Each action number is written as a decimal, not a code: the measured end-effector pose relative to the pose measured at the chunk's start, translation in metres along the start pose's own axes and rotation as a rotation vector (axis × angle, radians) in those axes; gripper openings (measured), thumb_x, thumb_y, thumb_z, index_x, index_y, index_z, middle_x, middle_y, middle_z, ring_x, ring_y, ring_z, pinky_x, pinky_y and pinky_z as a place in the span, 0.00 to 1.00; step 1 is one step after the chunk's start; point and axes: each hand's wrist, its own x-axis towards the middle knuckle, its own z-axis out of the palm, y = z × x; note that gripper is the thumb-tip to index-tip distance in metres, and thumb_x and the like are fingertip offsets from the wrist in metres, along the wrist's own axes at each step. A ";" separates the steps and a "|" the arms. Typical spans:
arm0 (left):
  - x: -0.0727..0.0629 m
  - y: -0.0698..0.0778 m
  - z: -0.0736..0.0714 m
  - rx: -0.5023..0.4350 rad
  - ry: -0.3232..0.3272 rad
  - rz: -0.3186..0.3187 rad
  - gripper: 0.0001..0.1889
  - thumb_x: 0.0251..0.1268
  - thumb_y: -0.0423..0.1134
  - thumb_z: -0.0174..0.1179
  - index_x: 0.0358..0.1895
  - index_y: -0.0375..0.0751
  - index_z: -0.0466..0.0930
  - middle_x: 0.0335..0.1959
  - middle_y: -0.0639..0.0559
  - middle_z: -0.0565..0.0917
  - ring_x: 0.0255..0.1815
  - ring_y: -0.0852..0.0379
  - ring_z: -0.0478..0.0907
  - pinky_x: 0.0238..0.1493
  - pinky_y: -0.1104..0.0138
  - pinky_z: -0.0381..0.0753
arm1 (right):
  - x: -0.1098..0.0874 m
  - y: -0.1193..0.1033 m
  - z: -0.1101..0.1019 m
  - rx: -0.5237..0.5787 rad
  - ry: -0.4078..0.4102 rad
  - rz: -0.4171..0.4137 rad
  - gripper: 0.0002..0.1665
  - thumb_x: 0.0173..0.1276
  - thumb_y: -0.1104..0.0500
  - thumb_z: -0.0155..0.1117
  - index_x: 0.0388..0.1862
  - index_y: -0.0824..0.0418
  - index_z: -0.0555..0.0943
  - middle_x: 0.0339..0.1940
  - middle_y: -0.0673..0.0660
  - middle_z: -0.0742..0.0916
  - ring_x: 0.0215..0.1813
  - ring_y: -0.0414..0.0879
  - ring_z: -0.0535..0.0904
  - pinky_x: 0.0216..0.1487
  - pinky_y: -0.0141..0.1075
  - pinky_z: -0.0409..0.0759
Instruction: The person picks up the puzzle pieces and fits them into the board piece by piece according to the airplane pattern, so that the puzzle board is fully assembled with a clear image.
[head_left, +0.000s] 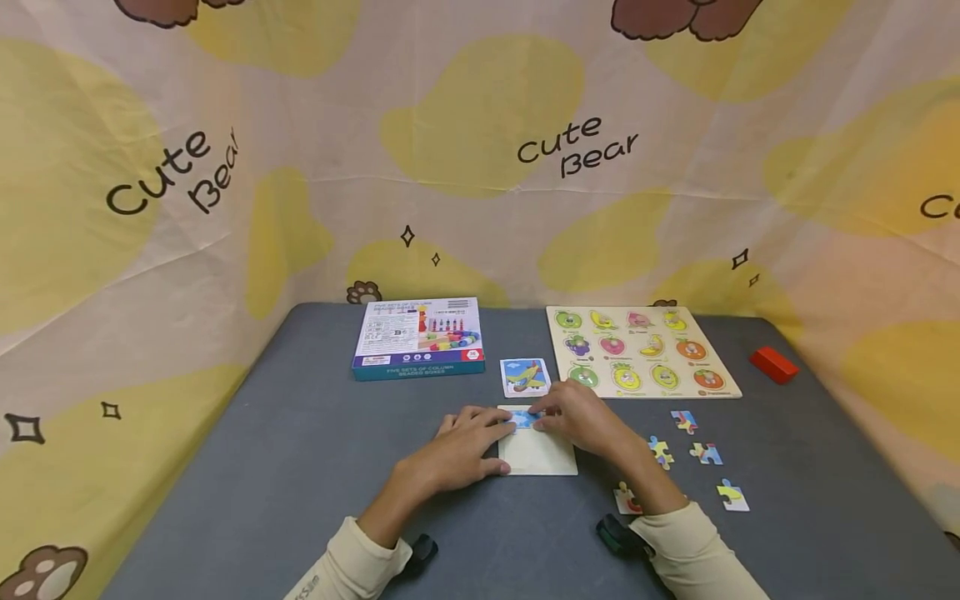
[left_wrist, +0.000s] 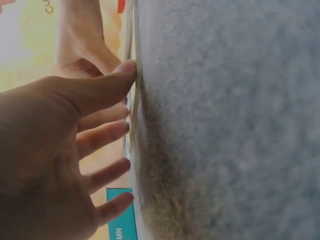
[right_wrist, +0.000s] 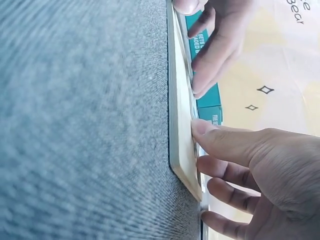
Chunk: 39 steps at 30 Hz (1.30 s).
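Note:
A square pale wooden puzzle board lies on the table in the head view, with blue jigsaw pieces along its far edge. My left hand spreads at the board's left side; its thumb touches the near left edge and its fingertips reach the blue pieces. From the right, my right hand pinches at a blue piece between thumb and index finger, hiding the board's far right corner. In the right wrist view, its thumb rests at the board's top face. A card with an airplane picture lies just beyond.
Loose jigsaw pieces lie to the right, among them a yellow-and-blue piece and a red-and-blue one; the right forearm partly covers others. Behind stand a bead set box and a fruit board. A red block sits far right.

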 end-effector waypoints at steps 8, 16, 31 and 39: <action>0.006 0.003 0.001 0.020 -0.054 0.042 0.34 0.78 0.43 0.62 0.84 0.51 0.63 0.84 0.58 0.63 0.83 0.48 0.57 0.72 0.41 0.58 | 0.001 -0.001 0.000 0.003 0.006 0.018 0.10 0.66 0.60 0.79 0.46 0.58 0.94 0.32 0.48 0.87 0.37 0.42 0.76 0.42 0.39 0.72; 0.007 0.009 -0.002 0.036 -0.126 0.041 0.35 0.77 0.44 0.60 0.85 0.52 0.61 0.86 0.59 0.60 0.84 0.45 0.55 0.70 0.39 0.57 | 0.000 0.001 0.001 0.004 0.025 0.017 0.10 0.65 0.59 0.79 0.45 0.59 0.93 0.29 0.46 0.84 0.36 0.40 0.74 0.44 0.39 0.71; 0.008 0.006 -0.002 0.049 -0.128 0.050 0.35 0.80 0.48 0.61 0.85 0.50 0.60 0.86 0.57 0.60 0.83 0.46 0.57 0.68 0.41 0.60 | -0.029 0.022 -0.024 0.127 0.039 0.091 0.17 0.68 0.55 0.78 0.54 0.58 0.91 0.43 0.49 0.88 0.49 0.47 0.76 0.55 0.49 0.73; 0.007 0.006 -0.001 0.041 -0.109 0.051 0.36 0.79 0.49 0.62 0.85 0.51 0.61 0.85 0.58 0.61 0.83 0.46 0.57 0.66 0.41 0.59 | -0.063 0.047 -0.042 0.098 0.080 0.152 0.19 0.66 0.52 0.80 0.53 0.57 0.90 0.49 0.51 0.89 0.54 0.51 0.78 0.60 0.55 0.74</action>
